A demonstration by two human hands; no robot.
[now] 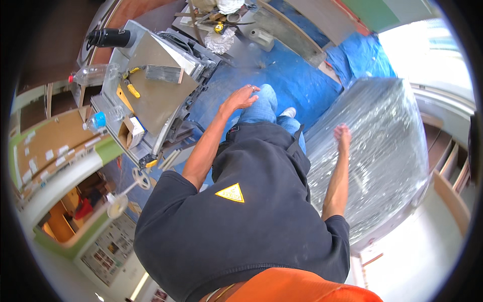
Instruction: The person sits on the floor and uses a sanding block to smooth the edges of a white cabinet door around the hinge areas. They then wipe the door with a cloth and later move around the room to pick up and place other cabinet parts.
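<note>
My left hand (pixel 244 97) hangs in front of my left thigh, its fingers loosely stretched and nothing in them. My right hand (pixel 342 134) is out to the right, in front of a large block wrapped in clear plastic film (pixel 370 151). It is small and blurred, so how its fingers lie is hard to make out, and I cannot tell whether it touches the film. Left of me stands a cart (pixel 163 88) with a flat top. On it lie a yellow-handled tool (pixel 132 88), a dark rectangular block (pixel 162 73) and a small open box (pixel 134 132).
Clear plastic bottles, one red-capped (pixel 95 74) and one blue-capped (pixel 103 119), and a black flask (pixel 111 38) lie at the cart's left edge. Blue sheeting (pixel 297 70) covers the floor. Ahead are a white jug (pixel 261 39), crumpled plastic (pixel 220 41) and a yellow tape measure (pixel 219 27).
</note>
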